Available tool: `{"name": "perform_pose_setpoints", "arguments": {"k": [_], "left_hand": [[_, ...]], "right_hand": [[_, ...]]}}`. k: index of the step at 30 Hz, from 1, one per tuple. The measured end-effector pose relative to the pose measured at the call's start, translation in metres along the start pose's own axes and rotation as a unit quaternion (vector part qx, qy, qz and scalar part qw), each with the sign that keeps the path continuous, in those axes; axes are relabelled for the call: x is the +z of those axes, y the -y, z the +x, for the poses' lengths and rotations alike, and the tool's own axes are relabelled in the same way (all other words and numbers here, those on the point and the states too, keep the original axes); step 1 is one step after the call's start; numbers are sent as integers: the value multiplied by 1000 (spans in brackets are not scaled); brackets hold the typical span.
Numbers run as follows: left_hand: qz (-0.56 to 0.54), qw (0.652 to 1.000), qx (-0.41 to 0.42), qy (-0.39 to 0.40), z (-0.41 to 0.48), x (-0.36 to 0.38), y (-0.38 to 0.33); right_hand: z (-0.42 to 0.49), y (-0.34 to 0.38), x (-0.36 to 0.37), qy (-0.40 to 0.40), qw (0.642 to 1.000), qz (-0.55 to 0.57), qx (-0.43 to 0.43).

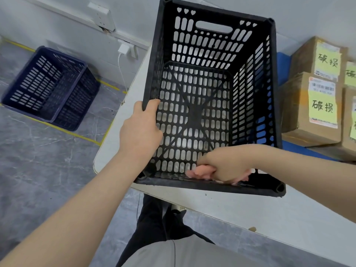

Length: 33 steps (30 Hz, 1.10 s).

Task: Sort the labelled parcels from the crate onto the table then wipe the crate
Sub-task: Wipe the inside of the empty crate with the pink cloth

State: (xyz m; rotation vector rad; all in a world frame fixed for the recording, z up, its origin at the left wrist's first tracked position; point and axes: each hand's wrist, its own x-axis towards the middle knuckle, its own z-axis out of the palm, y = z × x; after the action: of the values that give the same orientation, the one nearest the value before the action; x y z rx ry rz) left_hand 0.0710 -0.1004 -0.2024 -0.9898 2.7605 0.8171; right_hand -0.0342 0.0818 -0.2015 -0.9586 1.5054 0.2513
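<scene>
At far left a blue crate (50,87) sits on the floor. To its right, our left hand (141,130) curls over the left rim of the black crate (212,51), which stands on the white table (250,212) near its corner. Inside, low against the near wall, our right hand (225,164) clutches a pink cloth (202,173), and at far right the labelled parcels (308,110) sit stacked on the table.

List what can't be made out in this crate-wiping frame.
Head view:
- Pink cloth: mostly covered by the right hand inside the black crate.
- Parcels: stack cut off by the right edge; count unknown.
- Shipping label print: blurred, too small.
</scene>
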Motion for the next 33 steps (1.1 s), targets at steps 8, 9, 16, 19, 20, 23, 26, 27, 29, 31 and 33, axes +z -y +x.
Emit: {"name": "perform_pose_setpoints", "arguments": {"k": [8, 9, 16, 19, 20, 23, 26, 27, 29, 31, 33], "left_hand": [[4, 1000, -2, 0, 0, 0, 0], [6, 1000, -3, 0, 1, 0, 0], [11, 1000, -7, -1, 0, 0, 0], [6, 1000, -2, -2, 1, 0, 1], [2, 1000, 0, -4, 0, 1, 1], [-3, 1000, 6, -10, 1, 2, 2], [-4, 1000, 3, -10, 2, 2, 2], [-1, 1000, 0, -10, 1, 1, 2], [3, 1000, -2, -11, 1, 1, 1], [3, 1000, -2, -9, 1, 2, 1], [2, 1000, -2, -9, 1, 2, 2]], "right_hand": [[-25, 27, -4, -113, 988, 27, -105], [-13, 30, -4, -136, 984, 14, -114], [76, 34, -1, -52, 994, 69, -61], [109, 30, 3, -48, 997, 55, -16], [115, 32, 5, -55, 998, 37, -5], [135, 33, 6, -33, 999, -20, 6], [146, 24, 13, -56, 997, -51, -16], [147, 21, 13, -67, 996, -61, -22], [141, 17, 11, -69, 996, -49, -24], [116, 24, -2, -45, 998, 3, -49], [86, 35, -13, -59, 992, 53, -99]]}}
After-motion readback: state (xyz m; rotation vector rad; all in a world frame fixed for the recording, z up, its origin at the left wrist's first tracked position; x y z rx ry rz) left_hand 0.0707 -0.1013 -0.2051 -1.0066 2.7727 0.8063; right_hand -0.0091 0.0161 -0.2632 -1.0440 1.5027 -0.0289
